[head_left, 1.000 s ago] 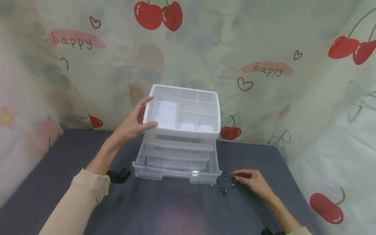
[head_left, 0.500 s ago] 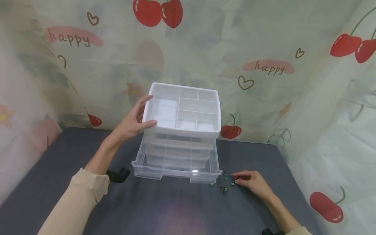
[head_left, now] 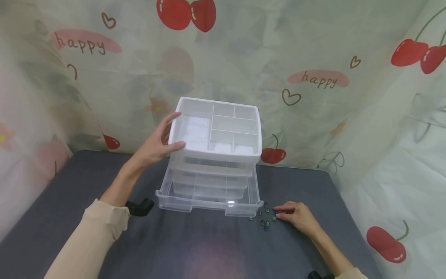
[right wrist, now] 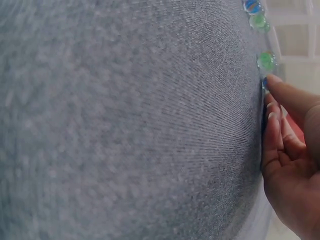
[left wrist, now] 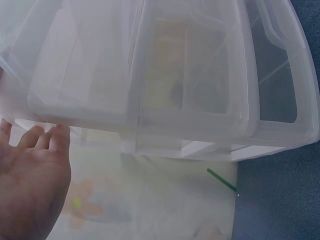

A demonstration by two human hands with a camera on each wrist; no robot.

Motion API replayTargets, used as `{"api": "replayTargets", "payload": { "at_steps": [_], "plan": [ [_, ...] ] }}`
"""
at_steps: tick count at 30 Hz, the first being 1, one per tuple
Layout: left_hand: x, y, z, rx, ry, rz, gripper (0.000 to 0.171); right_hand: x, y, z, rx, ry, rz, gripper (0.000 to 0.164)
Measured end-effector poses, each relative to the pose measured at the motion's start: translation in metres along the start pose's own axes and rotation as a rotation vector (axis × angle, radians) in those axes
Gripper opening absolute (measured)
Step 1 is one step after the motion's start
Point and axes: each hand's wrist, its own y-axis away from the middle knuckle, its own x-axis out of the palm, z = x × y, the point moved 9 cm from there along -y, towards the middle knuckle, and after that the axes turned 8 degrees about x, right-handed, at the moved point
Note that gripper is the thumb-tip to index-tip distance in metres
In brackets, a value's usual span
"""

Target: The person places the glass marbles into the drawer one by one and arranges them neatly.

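Observation:
A white drawer organizer [head_left: 216, 155] with a divided top tray stands on the table, its clear bottom drawer [head_left: 209, 205] pulled out. My left hand [head_left: 156, 145] grips the organizer's upper left side, thumb over the front rim and fingers along the side. In the left wrist view that hand [left wrist: 37, 175] lies against the translucent drawers. Right of the open drawer, my right hand [head_left: 299, 217] pinches a blue marble [right wrist: 265, 83] between thumb and fingers at the table surface. Several glass marbles [head_left: 266, 223] lie loose beside it, including a green marble [right wrist: 266, 61].
The dark grey table [head_left: 167, 248] runs back to a curtain [head_left: 313, 42] printed with cherries. A black wrist mount [head_left: 140, 208] sits at my left cuff. Marbles lie close to the drawer's front right corner.
My right fingers have closed in on the blue marble and shifted slightly to the left with it. The left hand keeps its grip on the organizer.

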Motion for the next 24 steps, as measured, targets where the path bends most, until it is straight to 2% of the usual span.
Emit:
{"api": "replayTargets", "payload": {
  "at_steps": [10,17,24],
  "plan": [
    [0.001,0.000,0.000,0.023,0.038,0.003,0.083,-0.002,0.002,-0.001,0.009,0.038,-0.076,0.017],
    [0.001,-0.002,-0.001,0.032,0.026,0.010,0.083,-0.007,0.001,-0.004,0.056,-0.019,-0.111,0.020],
    [0.002,0.001,-0.001,0.024,0.036,-0.001,0.083,-0.008,0.000,-0.012,0.125,-0.104,-0.090,0.024]
  ]
}}
